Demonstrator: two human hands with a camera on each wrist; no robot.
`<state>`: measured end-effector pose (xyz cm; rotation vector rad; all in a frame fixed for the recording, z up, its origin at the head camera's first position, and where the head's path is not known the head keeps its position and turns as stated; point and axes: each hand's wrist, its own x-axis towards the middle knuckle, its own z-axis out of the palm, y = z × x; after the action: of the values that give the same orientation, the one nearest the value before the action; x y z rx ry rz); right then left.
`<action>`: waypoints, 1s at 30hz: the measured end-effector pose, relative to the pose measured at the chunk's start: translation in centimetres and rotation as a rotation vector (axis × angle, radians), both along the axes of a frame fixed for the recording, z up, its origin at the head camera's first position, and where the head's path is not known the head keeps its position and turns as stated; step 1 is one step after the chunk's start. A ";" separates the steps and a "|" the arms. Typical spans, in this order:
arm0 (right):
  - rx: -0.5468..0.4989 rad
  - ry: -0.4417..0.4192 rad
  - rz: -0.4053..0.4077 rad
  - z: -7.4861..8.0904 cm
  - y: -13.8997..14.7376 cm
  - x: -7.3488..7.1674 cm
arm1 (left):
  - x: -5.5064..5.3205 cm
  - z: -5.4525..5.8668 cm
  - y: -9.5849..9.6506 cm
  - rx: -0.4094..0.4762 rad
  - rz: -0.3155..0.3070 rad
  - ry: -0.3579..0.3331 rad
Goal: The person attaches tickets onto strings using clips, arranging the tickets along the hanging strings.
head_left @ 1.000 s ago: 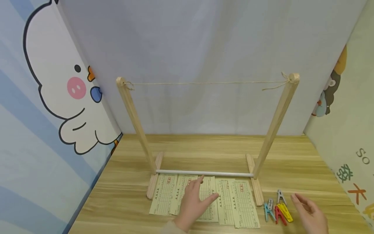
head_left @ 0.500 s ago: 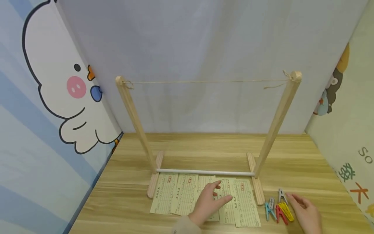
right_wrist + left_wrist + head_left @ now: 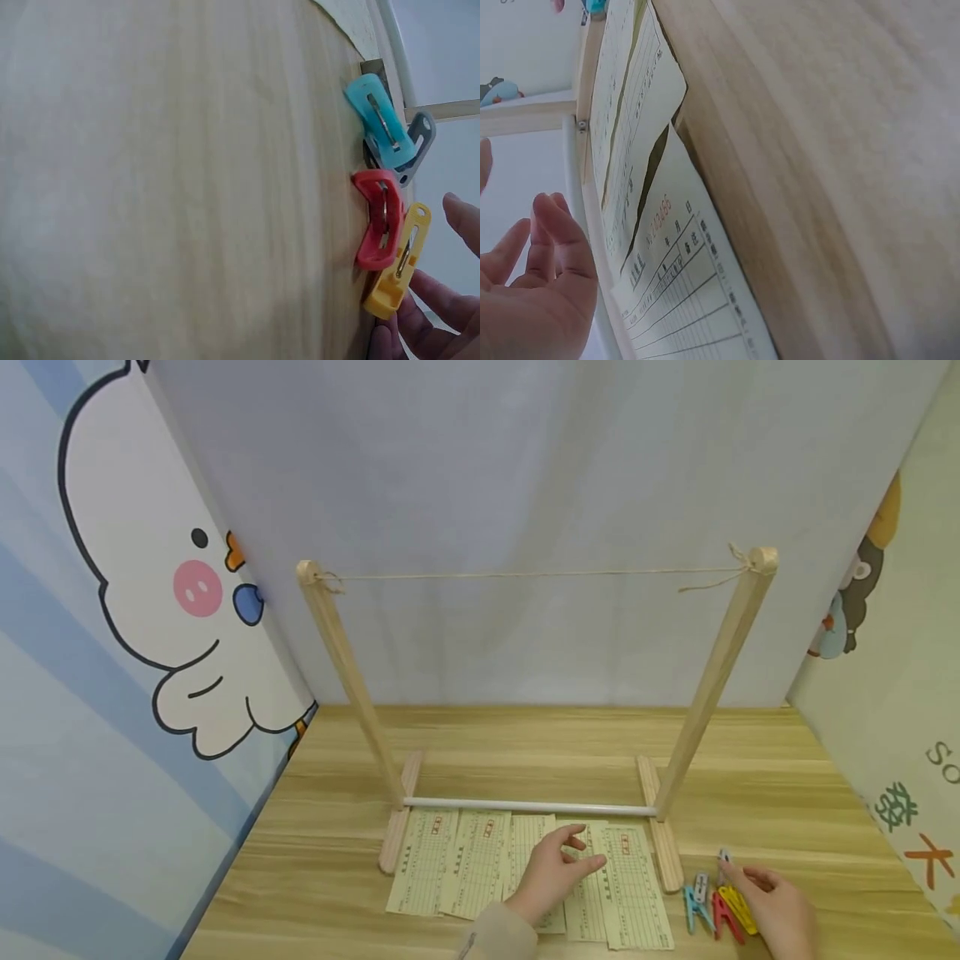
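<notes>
Grey plastic clip: on desk, beside wooden frame, partly hid by R hand.
Clip pick-up: prob. current step; next calls for firm pinch, lift clear of yellow plastic clip.
R hand: fingers bent, at clip; can't tell if gripping.
L hand: empty, over pale-yellow printed paper slips, fingers bent, thumb apart.

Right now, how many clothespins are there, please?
5: turquoise clothespin leftmost; gray clothespin behind it; red clothespin right of both; yellow clothespin beside red; second gray clothespin at the right hand, which may hide more.
</notes>
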<state>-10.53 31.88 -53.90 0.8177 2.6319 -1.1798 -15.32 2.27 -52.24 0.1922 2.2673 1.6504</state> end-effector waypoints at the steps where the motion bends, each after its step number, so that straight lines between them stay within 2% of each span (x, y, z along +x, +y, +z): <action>1: 0.015 -0.010 0.017 0.0 0.0 -0.1 | -0.2 -0.2 0.1 0.008 0.009 -0.001; 6: 0.067 -0.023 0.067 0.1 -0.2 -0.4 | -1.3 -0.9 0.6 0.018 0.041 0.011; 11: 0.100 -0.042 0.105 0.2 -0.2 -0.7 | -2.2 -1.4 1.1 -0.029 0.079 0.006; 18: 0.123 -0.039 0.151 0.3 -0.3 -0.9 | -2.9 -1.7 1.8 -0.100 0.088 0.033; 26: 0.143 -0.006 0.148 -0.1 -0.5 -1.0 | -3.4 -2.8 2.5 -0.162 0.132 0.026; 30: 0.075 -0.013 0.106 -0.2 -0.1 -1.0 | -3.7 -2.9 2.8 -0.208 0.125 0.048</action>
<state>-11.53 31.77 -54.12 0.6858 2.6873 -1.0516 -19.02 5.12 -55.17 0.0418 2.5133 1.4672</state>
